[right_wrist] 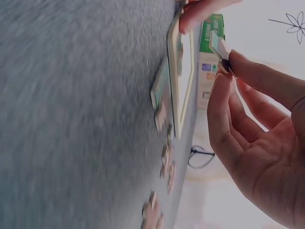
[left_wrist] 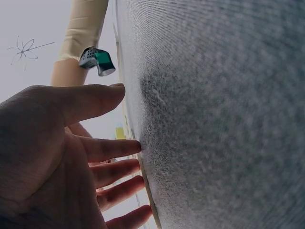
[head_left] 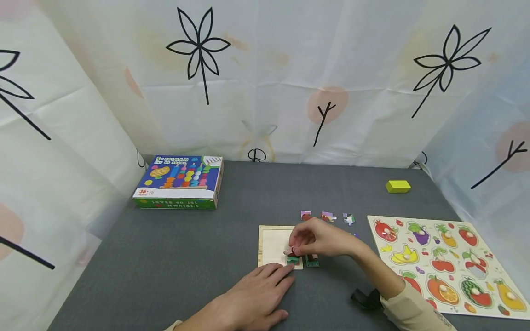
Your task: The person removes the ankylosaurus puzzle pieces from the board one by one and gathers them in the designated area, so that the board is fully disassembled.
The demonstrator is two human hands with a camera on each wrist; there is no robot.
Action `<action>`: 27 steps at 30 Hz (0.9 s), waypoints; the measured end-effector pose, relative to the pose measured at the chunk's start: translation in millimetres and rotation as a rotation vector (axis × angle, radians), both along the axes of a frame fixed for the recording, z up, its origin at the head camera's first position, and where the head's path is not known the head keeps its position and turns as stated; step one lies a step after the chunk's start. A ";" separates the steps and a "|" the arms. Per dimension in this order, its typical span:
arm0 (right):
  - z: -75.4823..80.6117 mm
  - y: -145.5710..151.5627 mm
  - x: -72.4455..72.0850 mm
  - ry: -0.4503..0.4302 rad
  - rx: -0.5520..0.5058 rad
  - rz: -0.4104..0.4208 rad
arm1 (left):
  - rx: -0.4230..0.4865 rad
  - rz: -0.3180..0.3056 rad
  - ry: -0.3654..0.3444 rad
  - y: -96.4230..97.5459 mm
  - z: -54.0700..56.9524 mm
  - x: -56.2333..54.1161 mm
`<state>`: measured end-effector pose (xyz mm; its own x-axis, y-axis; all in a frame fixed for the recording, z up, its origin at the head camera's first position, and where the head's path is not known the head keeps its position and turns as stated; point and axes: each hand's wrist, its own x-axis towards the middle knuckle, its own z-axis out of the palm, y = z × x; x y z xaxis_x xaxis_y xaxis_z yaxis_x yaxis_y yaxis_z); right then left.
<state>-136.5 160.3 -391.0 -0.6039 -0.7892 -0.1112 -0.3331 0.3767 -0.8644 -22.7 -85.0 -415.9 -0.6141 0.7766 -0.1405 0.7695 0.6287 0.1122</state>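
A puzzle piece (right_wrist: 218, 46) with green and dark red on it is pinched between the thumb and index finger of my right hand (head_left: 320, 236). It is held over the near right corner of a shallow wooden puzzle tray (head_left: 260, 246), tilted in the right wrist view. My left hand (head_left: 258, 294) lies palm down at the tray's near edge, its straight fingertips touching the rim. In the left wrist view those fingers (left_wrist: 116, 149) are spread apart. Just right of the tray lies another puzzle piece (head_left: 312, 261) with a green bottom.
Behind the right hand lie loose puzzle pieces (head_left: 348, 219), partly hidden by it. A fruit peg board (head_left: 418, 266) is at the right, near the right forearm. A yellow-green block (head_left: 398, 186) sits at the back right. A boxed bead set (head_left: 178, 184) stands at the back left.
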 end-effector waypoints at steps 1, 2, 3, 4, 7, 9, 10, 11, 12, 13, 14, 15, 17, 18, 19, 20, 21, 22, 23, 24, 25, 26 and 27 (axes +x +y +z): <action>1.3 3.4 0.3 0.001 0.003 -0.007 | -0.003 0.001 -0.010 0.1 0.1 -0.3; 2.4 7.0 0.6 0.004 0.006 -0.013 | -0.005 0.004 -0.017 0.2 0.3 -0.4; 3.9 10.4 0.9 0.005 0.011 -0.020 | -0.006 0.006 -0.020 0.4 0.3 -0.3; 5.1 13.9 1.1 0.002 0.012 -0.026 | -0.007 0.007 -0.023 0.5 0.2 -0.5; 7.2 24.5 1.3 -0.002 0.014 -0.039 | -0.010 0.013 -0.032 0.8 0.4 -0.5; 8.0 31.4 1.7 -0.009 0.014 -0.046 | -0.007 0.014 -0.033 0.9 -0.1 -0.7; 7.8 35.0 1.8 -0.012 0.013 -0.048 | -0.007 0.015 -0.035 0.9 -0.2 -0.9; 7.6 38.7 2.0 -0.008 0.017 -0.051 | -0.005 0.015 -0.034 1.0 -0.2 -0.8; 7.4 42.2 2.1 -0.005 0.021 -0.053 | -0.004 0.015 -0.030 1.0 -0.3 -0.6; 7.1 45.8 2.3 -0.004 0.026 -0.055 | -0.003 0.016 -0.027 0.9 -0.6 -0.6; 6.9 49.2 2.5 -0.004 0.033 -0.058 | -0.003 0.017 -0.028 0.9 -0.2 -0.5; 6.6 52.5 2.9 -0.003 0.041 -0.060 | -0.004 0.018 -0.028 0.9 -0.3 -0.5; 5.9 58.8 3.8 -0.003 0.058 -0.066 | -0.003 0.019 -0.031 0.8 0.1 -0.5; 5.5 61.8 4.4 -0.008 0.065 -0.069 | -0.003 0.018 -0.032 0.8 0.1 -0.6; 4.9 64.7 5.0 -0.013 0.074 -0.074 | -0.003 0.017 -0.034 0.8 0.2 -0.6; 4.4 67.5 5.6 -0.020 0.082 -0.078 | -0.002 0.016 -0.034 0.8 0.2 -0.6; 3.7 70.3 6.1 -0.026 0.088 -0.082 | -0.002 0.015 -0.033 0.8 0.1 -0.6; 2.8 73.0 6.5 -0.033 0.094 -0.087 | -0.001 0.014 -0.034 0.8 0.1 -0.6; 1.8 75.7 6.8 -0.041 0.097 -0.090 | -0.002 0.013 -0.034 0.8 0.2 -0.6; 0.9 78.1 7.1 -0.047 0.100 -0.092 | -0.003 0.012 -0.034 0.8 0.3 -0.5; 0.1 80.4 7.4 -0.059 0.100 -0.093 | -0.003 0.012 -0.036 0.9 0.2 -0.8; -0.7 82.4 7.7 -0.073 0.100 -0.093 | -0.004 0.011 -0.036 0.8 0.3 -0.9; -1.4 84.1 7.9 -0.083 0.100 -0.092 | -0.005 0.012 -0.040 0.8 0.4 -1.1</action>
